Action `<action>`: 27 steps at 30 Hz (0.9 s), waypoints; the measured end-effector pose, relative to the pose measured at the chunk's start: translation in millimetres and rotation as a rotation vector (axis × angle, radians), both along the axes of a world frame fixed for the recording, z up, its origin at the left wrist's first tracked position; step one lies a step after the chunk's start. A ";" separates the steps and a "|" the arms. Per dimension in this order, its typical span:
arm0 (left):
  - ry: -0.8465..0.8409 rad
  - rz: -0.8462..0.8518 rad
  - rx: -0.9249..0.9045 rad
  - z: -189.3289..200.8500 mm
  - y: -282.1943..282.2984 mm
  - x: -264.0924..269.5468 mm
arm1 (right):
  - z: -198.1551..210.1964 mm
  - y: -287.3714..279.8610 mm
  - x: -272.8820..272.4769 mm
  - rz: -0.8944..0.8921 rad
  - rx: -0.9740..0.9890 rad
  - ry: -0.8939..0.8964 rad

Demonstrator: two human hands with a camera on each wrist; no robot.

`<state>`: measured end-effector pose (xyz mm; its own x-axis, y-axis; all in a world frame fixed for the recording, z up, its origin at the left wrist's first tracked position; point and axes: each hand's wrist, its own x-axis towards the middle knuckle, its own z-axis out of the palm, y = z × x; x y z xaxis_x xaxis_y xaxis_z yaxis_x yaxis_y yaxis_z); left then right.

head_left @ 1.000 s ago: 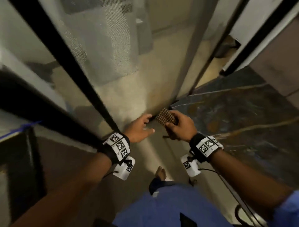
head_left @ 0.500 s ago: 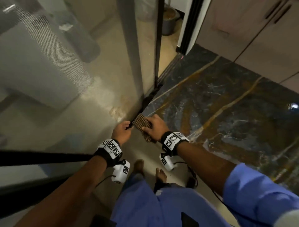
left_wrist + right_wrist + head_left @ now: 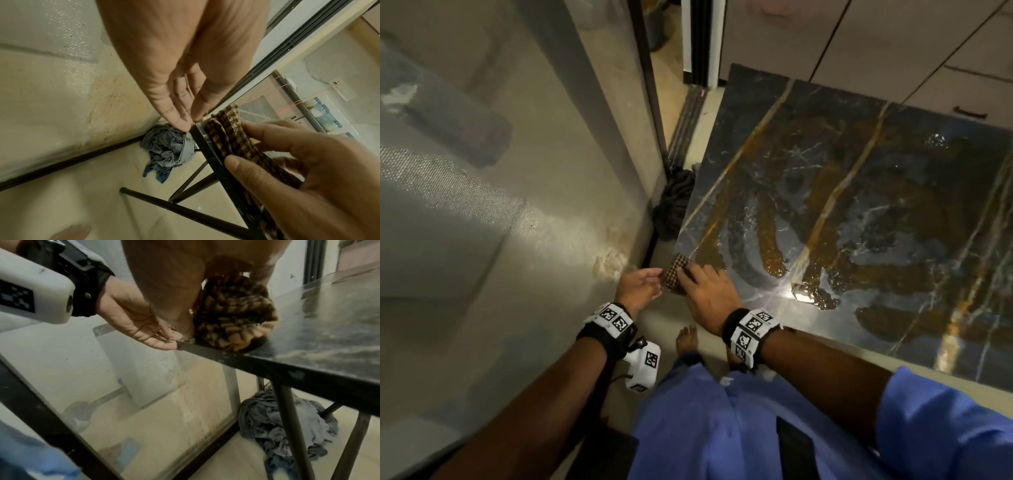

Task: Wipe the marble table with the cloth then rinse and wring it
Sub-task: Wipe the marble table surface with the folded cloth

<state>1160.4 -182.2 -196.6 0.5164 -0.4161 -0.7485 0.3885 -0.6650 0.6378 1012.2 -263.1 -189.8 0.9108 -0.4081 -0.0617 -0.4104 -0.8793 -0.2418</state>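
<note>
Cloth [image 3: 677, 274] now down on marble table [image 3: 859, 205] corner, under right hand [image 3: 707, 294].

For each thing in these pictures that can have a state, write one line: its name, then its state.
checked cloth: bunched, on the table's near corner.
marble table: wet, streaked with brown liquid.
right hand: holds the cloth against the corner.
left hand: open, cupped beside the corner, fingertips at the table's edge.
grey rag: crumpled on the floor under the table.

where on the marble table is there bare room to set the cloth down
Most of the marble table beyond the right hand is bare but wet, out to the far edge. It is crowded only at the near-left corner, where the cloth and left hand meet.
</note>
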 end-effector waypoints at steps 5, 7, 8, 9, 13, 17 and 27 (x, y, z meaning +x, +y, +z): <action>0.047 -0.119 -0.075 3.3 -0.3 8.9 | -3.9 0.3 8.5 0.049 -0.037 -0.089; 0.049 -0.153 -0.082 1.0 -0.6 11.4 | -7.2 1.5 8.7 0.120 -0.038 -0.089; 0.041 -0.160 -0.076 -1.5 -0.6 12.9 | -7.4 -0.4 7.9 0.155 -0.039 -0.074; 0.025 -0.166 -0.065 -5.1 0.0 15.4 | -6.4 -5.1 7.8 0.191 -0.036 -0.052; -0.031 -0.225 -0.034 -7.7 3.6 19.7 | 5.4 -41.8 22.4 0.147 -0.041 0.068; -0.046 -0.266 -0.045 -5.8 4.7 21.1 | 14.9 -63.3 52.5 -0.059 -0.001 0.116; -0.075 -0.297 -0.012 -4.3 -1.0 21.6 | 15.0 -36.3 -28.7 0.133 0.030 0.161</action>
